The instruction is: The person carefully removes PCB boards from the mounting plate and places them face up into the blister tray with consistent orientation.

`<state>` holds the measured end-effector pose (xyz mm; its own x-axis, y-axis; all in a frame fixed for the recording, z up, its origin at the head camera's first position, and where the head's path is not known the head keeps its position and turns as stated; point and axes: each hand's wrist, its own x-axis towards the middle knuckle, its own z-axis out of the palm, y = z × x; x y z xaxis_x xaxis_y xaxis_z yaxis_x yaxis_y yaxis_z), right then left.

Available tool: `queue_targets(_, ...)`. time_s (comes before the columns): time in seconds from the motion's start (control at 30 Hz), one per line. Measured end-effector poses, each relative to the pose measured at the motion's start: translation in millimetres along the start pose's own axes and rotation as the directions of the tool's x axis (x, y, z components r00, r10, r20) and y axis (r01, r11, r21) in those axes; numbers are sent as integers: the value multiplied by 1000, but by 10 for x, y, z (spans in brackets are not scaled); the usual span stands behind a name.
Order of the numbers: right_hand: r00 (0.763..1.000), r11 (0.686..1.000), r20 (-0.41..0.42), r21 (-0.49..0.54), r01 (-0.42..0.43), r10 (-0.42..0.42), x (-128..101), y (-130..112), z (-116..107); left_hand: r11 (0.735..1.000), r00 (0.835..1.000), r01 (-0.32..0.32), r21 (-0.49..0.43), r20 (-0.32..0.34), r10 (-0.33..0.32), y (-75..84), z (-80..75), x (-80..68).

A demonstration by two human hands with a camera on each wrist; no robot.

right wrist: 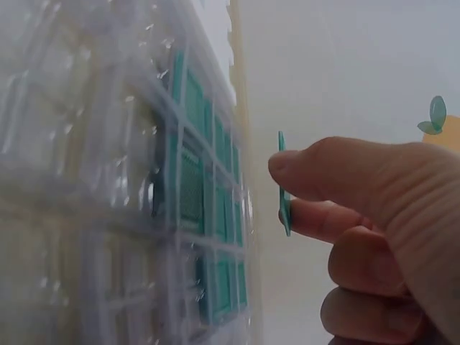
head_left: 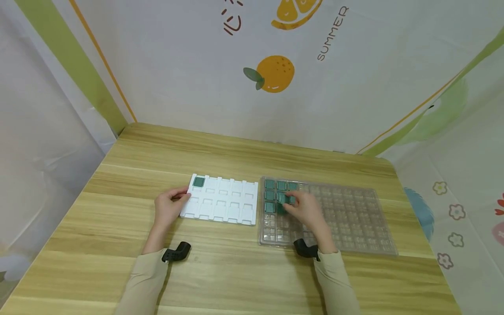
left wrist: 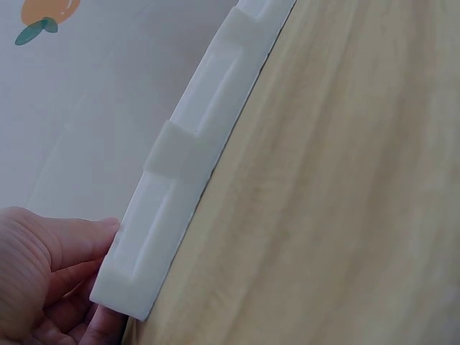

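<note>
My right hand (head_left: 307,210) pinches a thin green square chip (right wrist: 284,194) between thumb and fingertip, edge-on in the right wrist view. It is raised over the clear plastic tray (head_left: 346,214), whose left pockets hold several more green chips (head_left: 269,195). My left hand (head_left: 169,208) grips the left short edge of a white plastic tray (head_left: 224,199), thumb on top and fingers at the side. One green chip (head_left: 198,182) lies in that tray's far left pocket. In the left wrist view, only the white tray's stepped side wall (left wrist: 158,172) shows beside the thumb.
Both trays lie flat on a wood-grain table (head_left: 236,271), side by side with a narrow gap. A white printed curtain (head_left: 197,87) hangs behind the table and along its sides. Each wrist carries a black camera mount (head_left: 305,248).
</note>
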<state>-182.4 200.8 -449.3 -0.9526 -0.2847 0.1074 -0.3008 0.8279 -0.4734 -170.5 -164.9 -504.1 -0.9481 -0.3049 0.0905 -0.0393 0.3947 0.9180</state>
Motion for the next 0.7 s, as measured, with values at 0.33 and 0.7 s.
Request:
queue_targets(0.33,1000,1000,-3,5,16,-16,-81,186,1,999,1000,12,-30,-3,-12,25,2,-5)
queue_targets(0.7,1000,1000,23,-26,13,-12,-161,346,-19,999,1000,10,-49,-4,-10,23,1,-8)
